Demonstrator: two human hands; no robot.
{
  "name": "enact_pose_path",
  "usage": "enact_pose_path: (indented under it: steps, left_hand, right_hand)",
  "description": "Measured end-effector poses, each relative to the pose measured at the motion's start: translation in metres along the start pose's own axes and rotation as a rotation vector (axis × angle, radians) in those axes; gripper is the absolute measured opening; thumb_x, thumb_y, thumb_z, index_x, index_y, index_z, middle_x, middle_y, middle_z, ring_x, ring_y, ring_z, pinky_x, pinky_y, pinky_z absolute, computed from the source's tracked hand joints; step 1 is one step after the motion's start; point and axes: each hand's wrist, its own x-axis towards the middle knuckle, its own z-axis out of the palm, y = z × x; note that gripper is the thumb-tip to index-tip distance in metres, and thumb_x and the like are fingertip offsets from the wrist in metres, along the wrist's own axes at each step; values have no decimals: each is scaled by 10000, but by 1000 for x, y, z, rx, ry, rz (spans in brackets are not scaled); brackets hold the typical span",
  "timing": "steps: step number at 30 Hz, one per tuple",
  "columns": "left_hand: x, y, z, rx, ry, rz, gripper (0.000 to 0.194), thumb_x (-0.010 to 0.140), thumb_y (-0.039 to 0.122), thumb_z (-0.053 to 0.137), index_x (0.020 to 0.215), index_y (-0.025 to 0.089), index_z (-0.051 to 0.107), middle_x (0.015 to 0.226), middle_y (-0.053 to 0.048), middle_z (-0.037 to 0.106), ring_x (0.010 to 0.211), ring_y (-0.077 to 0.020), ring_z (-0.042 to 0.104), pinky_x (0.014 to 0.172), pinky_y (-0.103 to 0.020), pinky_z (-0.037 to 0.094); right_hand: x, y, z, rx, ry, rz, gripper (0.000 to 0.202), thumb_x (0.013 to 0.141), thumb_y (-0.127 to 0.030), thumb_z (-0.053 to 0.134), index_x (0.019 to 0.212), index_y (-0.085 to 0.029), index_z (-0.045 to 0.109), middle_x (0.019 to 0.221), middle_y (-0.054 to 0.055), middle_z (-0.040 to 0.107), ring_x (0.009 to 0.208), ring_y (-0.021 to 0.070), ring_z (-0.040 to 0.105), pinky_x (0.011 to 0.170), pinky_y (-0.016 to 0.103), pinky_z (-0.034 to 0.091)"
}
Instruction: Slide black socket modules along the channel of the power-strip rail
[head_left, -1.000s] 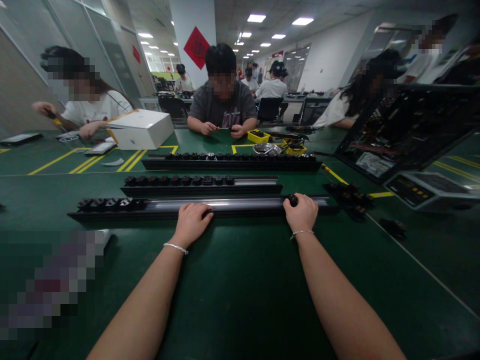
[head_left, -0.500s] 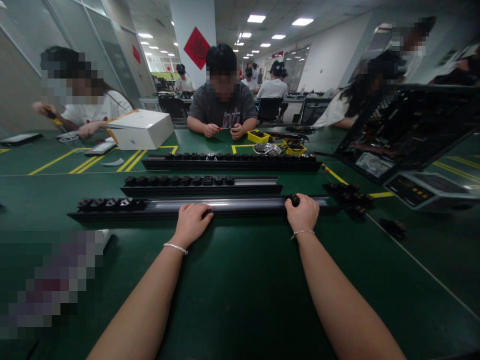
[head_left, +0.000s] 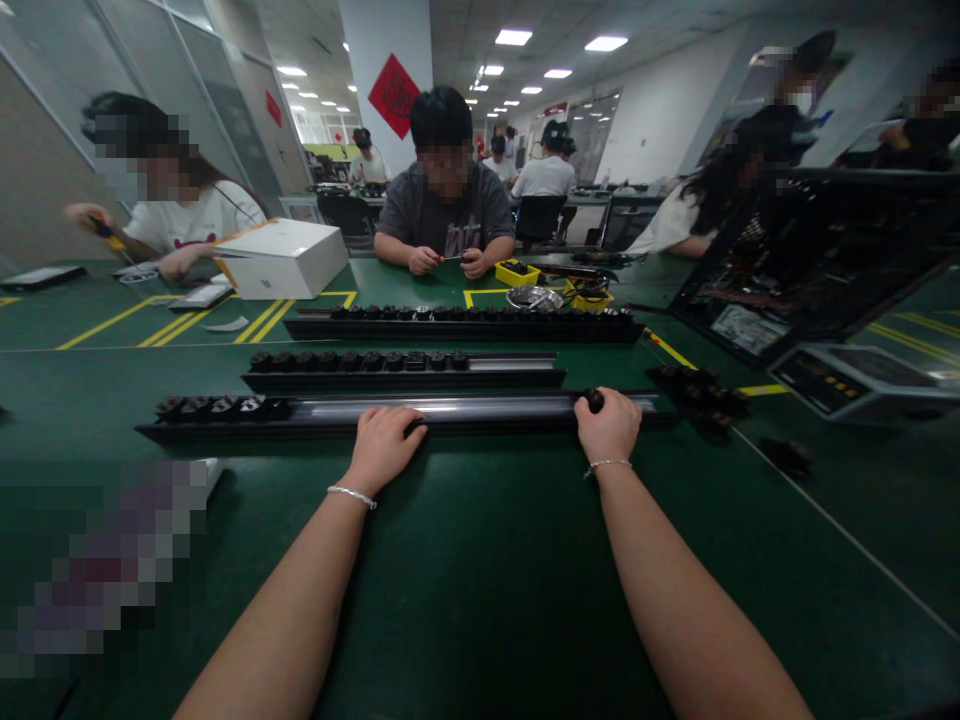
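Note:
A long black rail with a shiny metal channel lies crosswise in front of me. My left hand grips its near edge left of the middle, fingers curled over it. Towards the rail's right end, my right hand is closed round a small round black socket module, at the channel. My fingers partly hide the module, so I cannot tell whether it is seated. Several black modules sit in a row at the rail's left end. Loose black modules are heaped beyond its right end.
Behind lie a shorter rail partly filled with modules and another long rail lined with them. An open computer case and a power supply stand right. A white box is back left. Across the table sits a person.
My right hand has shifted slightly to the right along the rail with the module. My left hand has stayed in place on the rail.

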Motion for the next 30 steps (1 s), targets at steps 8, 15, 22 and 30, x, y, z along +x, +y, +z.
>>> enact_pose_path:
  steps: [8,15,22,30]
  left_hand:
    - [0,0,0,6,-5,-1,276,867,393,436,991,243,631,1001,-45,697,984,-236,587,918,-423,338]
    - [0,0,-1,1,-16,-10,263,866,390,439,994,256,627,1011,-39,697,992,-229,584,925,-415,333]
    - [0,1,-2,1,-26,-12,276,864,389,439,997,245,633,1001,-45,696,979,-236,583,918,-423,332]
    - [0,0,-1,-5,-17,-17,276,864,399,439,993,253,634,989,-44,697,970,-233,581,917,-419,333]
  right_hand:
    - [1,0,-4,0,-25,24,286,773,-325,473,917,-124,617,994,150,640,1009,282,529,977,464,302]
    - [2,4,-3,1,6,29,299,769,-342,473,921,-130,618,983,142,639,993,280,529,982,473,292]
    - [5,9,-1,-25,41,35,308,743,-328,476,907,-116,627,949,146,649,957,276,542,961,444,315]
    - [6,12,-5,-28,4,54,315,760,-330,474,938,-119,626,995,152,645,975,279,541,956,444,328]
